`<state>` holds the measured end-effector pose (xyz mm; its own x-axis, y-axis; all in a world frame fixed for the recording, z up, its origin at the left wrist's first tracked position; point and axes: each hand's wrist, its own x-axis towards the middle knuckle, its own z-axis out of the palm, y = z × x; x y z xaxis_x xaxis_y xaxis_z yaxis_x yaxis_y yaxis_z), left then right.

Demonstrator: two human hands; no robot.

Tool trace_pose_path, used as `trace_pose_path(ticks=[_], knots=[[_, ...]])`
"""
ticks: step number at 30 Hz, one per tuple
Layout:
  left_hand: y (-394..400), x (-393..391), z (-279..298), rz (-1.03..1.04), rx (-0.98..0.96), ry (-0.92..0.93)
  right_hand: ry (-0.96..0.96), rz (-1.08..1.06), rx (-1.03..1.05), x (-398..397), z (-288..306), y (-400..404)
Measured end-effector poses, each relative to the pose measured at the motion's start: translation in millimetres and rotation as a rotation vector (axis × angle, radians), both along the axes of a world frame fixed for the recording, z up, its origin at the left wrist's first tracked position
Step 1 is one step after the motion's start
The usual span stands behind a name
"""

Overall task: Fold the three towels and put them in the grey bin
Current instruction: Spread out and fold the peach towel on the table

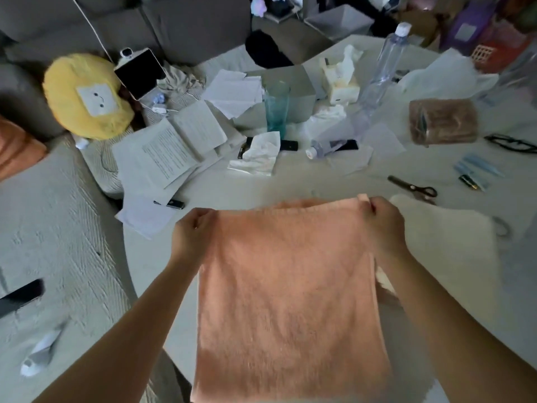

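A peach-orange towel (pixel 287 301) lies stretched flat across the near part of the white table (pixel 319 181). My left hand (pixel 193 231) pinches its far left corner and my right hand (pixel 383 222) pinches its far right corner. A white towel (pixel 447 245) lies flat to the right, partly under my right forearm. Another orange cloth (pixel 14 149) rests on the sofa at the far left edge. A grey bin (pixel 290 97) stands at the back of the table behind a teal glass (pixel 276 109).
Papers (pixel 162 158), crumpled tissues (pixel 258 155), a clear water bottle (pixel 383 68), a tissue box (pixel 340 80), scissors (pixel 415 189), glasses (pixel 511 144) and a brown roll (pixel 443 122) crowd the far table. A yellow plush (pixel 87 97) and tablet (pixel 139 74) lie on the sofa.
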<state>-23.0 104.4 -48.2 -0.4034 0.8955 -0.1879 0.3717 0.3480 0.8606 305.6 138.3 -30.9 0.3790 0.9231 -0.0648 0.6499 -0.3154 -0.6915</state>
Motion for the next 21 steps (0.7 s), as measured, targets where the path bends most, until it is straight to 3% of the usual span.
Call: trace_pose_path(ticks=[5, 12, 14, 19, 21], knots=[[71.0, -5.1, -50.7, -0.151, -0.209, 0.205, -0.228, -0.018, -0.149, -11.3, -57.8, 72.6], [60.4, -36.7, -66.2, -0.341, -0.385, 0.499, -0.158, -0.045, -0.232, -14.0, -95.2, 78.4], [57.8, -39.7, -61.8, -0.376, -0.434, 0.384, -0.092, -0.046, -0.227, -18.5, -92.9, 73.1], [58.9, -45.7, -51.7, -0.323, -0.575, -0.265, 0.157, -0.077, -0.278, -20.5, -85.8, 63.8], [56.4, -47.9, -54.2, -0.335, -0.539, -0.383, 0.226, -0.107, -0.276, -14.2, -84.5, 61.6]])
